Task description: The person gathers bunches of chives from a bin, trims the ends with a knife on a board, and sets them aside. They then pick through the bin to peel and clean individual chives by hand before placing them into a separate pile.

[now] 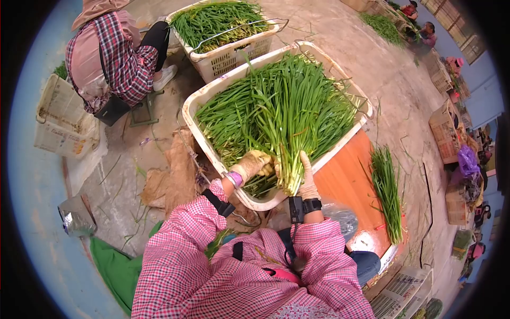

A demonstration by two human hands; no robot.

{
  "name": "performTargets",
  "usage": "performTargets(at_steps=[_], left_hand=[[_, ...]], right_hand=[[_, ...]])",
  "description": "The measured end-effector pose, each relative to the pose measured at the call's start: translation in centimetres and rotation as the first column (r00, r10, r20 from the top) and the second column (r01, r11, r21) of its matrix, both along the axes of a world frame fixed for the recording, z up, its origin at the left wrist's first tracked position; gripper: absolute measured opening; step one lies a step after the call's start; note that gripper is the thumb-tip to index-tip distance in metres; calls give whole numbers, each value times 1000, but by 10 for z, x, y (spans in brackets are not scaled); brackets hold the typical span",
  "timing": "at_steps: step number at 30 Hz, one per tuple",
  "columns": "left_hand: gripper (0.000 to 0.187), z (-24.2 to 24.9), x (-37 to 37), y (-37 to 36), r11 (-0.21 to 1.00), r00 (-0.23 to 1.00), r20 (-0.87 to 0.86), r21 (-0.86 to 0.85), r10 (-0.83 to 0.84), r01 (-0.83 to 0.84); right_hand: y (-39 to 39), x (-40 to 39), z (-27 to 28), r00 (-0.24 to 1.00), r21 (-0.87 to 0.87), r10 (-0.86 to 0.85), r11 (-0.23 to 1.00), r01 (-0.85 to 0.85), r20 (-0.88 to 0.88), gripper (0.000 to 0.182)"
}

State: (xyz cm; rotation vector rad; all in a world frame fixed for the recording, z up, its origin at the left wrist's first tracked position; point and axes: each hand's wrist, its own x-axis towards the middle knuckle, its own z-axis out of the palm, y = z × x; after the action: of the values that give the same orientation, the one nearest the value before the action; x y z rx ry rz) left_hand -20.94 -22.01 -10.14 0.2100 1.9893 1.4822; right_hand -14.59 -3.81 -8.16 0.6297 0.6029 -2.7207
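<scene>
Both gloved hands close on one bunch of green chives [289, 114] at its pale stem end, over the near rim of a white basket [197, 106]. The left hand [254, 164] wraps the stems from the nine o'clock side, fingers curled around them; the right hand [307, 179] presses flat against the same stems from three o'clock. The leaves fan upward toward twelve o'clock, spreading across the basket, which is packed with more loose chives lying in all directions.

At eleven o'clock from it stands a second white basket [234, 53] with a wire handle — also heaped with chives. At four o'clock an orange board [345, 181] carries a smaller chive bundle [387, 191], well apart from the hands. At ten o'clock another person in a plaid shirt [114, 56] sits just beside the second basket. An empty-looking pale crate [61, 119] stands at nine o'clock.
</scene>
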Motion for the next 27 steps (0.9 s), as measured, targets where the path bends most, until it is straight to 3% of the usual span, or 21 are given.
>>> performTargets(at_steps=[2,3,4,6,8,10,11,12,13,14,16,17,18,20,21,22,23,24,25,26,27], left_hand=[[34,-2,-2,5,900,856,-419,-423,-302,111],[38,8,7,7,845,780,-522,-535,-344,15],[32,9,8,6,802,759,-512,-598,-402,22],[19,14,17,-5,774,550,-635,-633,-542,32],[12,-14,35,-12,650,163,-679,-733,-715,-202],[16,-51,15,-13,657,303,-600,-741,-740,139],[17,-20,17,-16,603,64,-602,-777,-796,182],[18,-19,17,-13,622,58,-624,-758,-779,196],[19,-19,18,-11,640,52,-645,-739,-762,211],[19,-30,22,-8,734,289,-677,-651,-677,195],[20,-12,17,-10,466,-21,-481,-859,-876,214],[25,-16,9,-16,642,306,-564,-671,-767,371],[29,5,0,-11,575,430,-385,-480,-817,662],[35,29,-16,-8,510,494,188,49,-849,859],[35,6,-36,-20,559,524,237,115,-818,821],[33,29,-36,-21,740,724,225,-23,-652,673],[37,23,-39,-18,628,702,-152,-604,-696,491],[43,24,-37,-14,581,567,-405,-797,-717,166],[49,25,-36,-9,496,423,-549,-835,-721,-239],[55,23,-26,-1,520,370,-678,-730,-635,-444],[63,14,-19,9,400,538,-549,-835,-639,-377]], right_hand=[[1,-10,-25,1000,87,-4,996,4,5,49],[-4,-11,-19,996,55,-1,998,-4,94,43],[-9,-9,-6,994,11,51,999,-52,93,44],[-11,-4,24,976,-20,214,977,-214,23,46],[-10,-5,-4,984,18,163,986,-165,68,41],[-12,-1,-6,975,-71,211,976,-207,64,40],[-16,-1,6,977,-132,194,974,-182,83,45],[-17,-3,1,990,83,138,987,-141,36,52],[-11,-4,9,986,29,156,987,-158,49,53],[-11,-2,15,979,-31,191,981,-190,71,54],[-7,-5,11,960,11,270,962,-271,67,51],[-4,-5,-7,955,-31,297,954,-297,-5,51],[-7,-5,-11,955,-85,292,952,-295,-54,53],[-8,-4,-1,972,-245,229,941,-236,-55,55],[-7,-13,-35,968,-281,193,931,-232,-160,54],[-6,-12,-38,974,-283,164,937,-203,-156,52],[-4,-13,-41,979,-285,135,943,-174,-152,50],[-3,-13,-37,984,-289,104,947,-144,-148,48],[1,-13,-30,971,-346,119,920,-185,-205,51],[1,-16,-31,975,-342,108,924,-171,-196,50],[-1,-16,-33,978,-341,101,927,-158,-181,50]])
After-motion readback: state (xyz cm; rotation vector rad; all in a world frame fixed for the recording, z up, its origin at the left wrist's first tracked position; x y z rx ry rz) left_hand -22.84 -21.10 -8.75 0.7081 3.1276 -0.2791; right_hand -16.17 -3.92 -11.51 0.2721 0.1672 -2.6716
